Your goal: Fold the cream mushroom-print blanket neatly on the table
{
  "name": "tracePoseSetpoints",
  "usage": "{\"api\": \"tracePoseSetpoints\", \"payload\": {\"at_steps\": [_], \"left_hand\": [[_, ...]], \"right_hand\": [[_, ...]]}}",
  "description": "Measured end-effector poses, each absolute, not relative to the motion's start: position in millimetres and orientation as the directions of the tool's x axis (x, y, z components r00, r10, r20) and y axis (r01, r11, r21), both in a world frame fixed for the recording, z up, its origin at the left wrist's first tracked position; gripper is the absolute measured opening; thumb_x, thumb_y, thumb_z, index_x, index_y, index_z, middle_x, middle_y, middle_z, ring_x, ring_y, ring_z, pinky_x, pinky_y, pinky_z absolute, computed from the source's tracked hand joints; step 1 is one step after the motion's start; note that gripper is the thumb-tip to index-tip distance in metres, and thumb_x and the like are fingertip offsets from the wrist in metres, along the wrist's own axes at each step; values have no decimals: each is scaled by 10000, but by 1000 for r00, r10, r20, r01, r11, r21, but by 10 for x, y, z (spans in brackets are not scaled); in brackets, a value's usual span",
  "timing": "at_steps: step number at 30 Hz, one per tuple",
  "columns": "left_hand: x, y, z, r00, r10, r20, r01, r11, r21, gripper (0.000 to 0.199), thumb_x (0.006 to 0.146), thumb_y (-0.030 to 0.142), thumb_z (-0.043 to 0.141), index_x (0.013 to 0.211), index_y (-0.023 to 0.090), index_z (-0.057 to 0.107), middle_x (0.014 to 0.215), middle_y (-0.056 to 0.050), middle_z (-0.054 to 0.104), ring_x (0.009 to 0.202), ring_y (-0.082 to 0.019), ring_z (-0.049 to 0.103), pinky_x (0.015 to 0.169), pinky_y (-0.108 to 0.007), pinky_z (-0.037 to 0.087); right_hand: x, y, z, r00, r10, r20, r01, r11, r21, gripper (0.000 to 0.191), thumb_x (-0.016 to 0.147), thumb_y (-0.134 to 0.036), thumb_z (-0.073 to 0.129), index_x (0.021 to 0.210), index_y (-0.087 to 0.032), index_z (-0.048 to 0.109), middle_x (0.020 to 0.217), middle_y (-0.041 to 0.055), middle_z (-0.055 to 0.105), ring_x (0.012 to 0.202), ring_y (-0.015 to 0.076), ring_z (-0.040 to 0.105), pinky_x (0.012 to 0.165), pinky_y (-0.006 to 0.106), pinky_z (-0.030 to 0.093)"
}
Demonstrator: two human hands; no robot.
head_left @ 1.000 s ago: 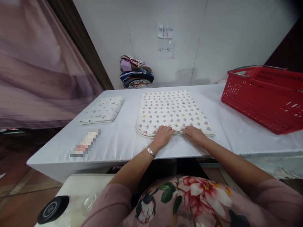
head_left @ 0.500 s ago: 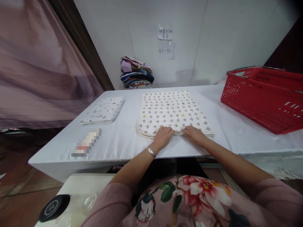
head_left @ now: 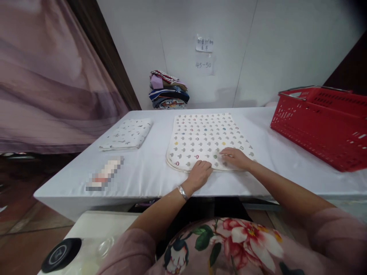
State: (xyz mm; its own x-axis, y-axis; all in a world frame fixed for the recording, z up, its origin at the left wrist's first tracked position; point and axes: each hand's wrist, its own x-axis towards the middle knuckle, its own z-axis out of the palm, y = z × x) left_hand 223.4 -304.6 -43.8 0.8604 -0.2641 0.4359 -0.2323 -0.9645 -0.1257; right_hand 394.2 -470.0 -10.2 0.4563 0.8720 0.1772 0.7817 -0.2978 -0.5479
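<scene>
A folded cream cloth with grey and coloured mushroom prints lies flat on the white-covered table in front of me. At the middle of its near edge is my left hand, fingers curled together over the layers; the thumb is hidden. My right hand is over the cloth's near right part, fingers loosely bent and apart, nothing held in them. Whether its fingertips touch the fabric is hard to see. The cloth's near left corner is rounded and shows several stacked layers.
A second folded white printed cloth lies to the left, behind a blurred-out flat item. On the right stands a red basket. Folded fabrics are stacked at the wall. A white surface with a round black object is at lower left.
My right hand has let go of the near edge and risen onto the cloth's top. The left hand stays at the edge, which now lies flatter. The view has tilted slightly.
</scene>
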Motion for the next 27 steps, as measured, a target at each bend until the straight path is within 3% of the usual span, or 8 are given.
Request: {"api": "tracePoseSetpoints", "payload": {"at_steps": [3, 6, 10, 16, 20, 24, 27], "left_hand": [[2234, -3047, -434, 856, -265, 444, -238, -964, -116, 158, 915, 158, 450, 854, 158, 596, 1016, -47, 587, 912, -177, 488, 816, -324, 383], [2226, -3040, -430, 861, -256, 440, -237, -966, -99, 165, 921, 156, 437, 872, 152, 594, 1069, -60, 579, 971, -178, 483, 849, -329, 378], [2222, -3027, -456, 881, -235, 411, -235, -971, -51, 147, 919, 149, 435, 896, 149, 580, 1041, -57, 584, 948, -172, 489, 847, -327, 379], [2218, -3035, -493, 913, -259, 316, -275, -961, 5, 135, 916, 137, 421, 908, 155, 555, 960, -57, 587, 911, -166, 509, 810, -329, 375], [2185, -3054, -473, 922, -254, 293, -269, -963, 12, 80, 884, 134, 462, 881, 154, 539, 924, -56, 581, 877, -175, 513, 774, -332, 374], [2158, -3061, -461, 926, -252, 280, -270, -962, 28, 37, 859, 149, 496, 869, 162, 529, 913, -56, 573, 850, -173, 511, 753, -333, 383], [2150, -3055, -473, 930, -239, 280, -261, -964, 46, 39, 847, 162, 505, 863, 171, 539, 904, -60, 574, 844, -171, 520, 738, -332, 400]], "right_hand": [[4015, -4395, -167, 293, 947, 134, 880, -212, -425, 521, 908, -484, 365, 1324, -202, 501, 1430, 88, 409, 1334, 245, 326, 1078, 423, 282], [4068, -4150, -262, 227, 974, -17, 927, -221, -303, 640, 898, -571, 344, 1415, -194, 374, 1519, 106, 223, 1405, 268, 130, 1115, 499, 126], [4119, -4014, -301, 263, 961, -86, 928, -277, -251, 653, 908, -608, 261, 1428, -224, 347, 1533, 94, 175, 1410, 269, 93, 1113, 520, 64], [4111, -3864, -289, 285, 959, 1, 935, -277, -223, 644, 912, -612, 219, 1452, -268, 282, 1548, 66, 112, 1415, 261, 33, 1116, 515, 57], [4078, -3728, -344, 284, 955, -89, 932, -296, -208, 659, 903, -626, 218, 1441, -258, 311, 1539, 74, 162, 1412, 277, 72, 1112, 535, 82], [4221, -3578, -274, 303, 953, 18, 934, -293, -203, 661, 908, -621, 165, 1456, -269, 276, 1552, 36, 103, 1414, 269, 44, 1129, 496, 70], [4483, -3414, -241, 434, 901, 27, 889, -423, -174, 679, 912, -602, 136, 1474, -232, 223, 1553, 55, 79, 1414, 274, 36, 1127, 493, 96]]}}
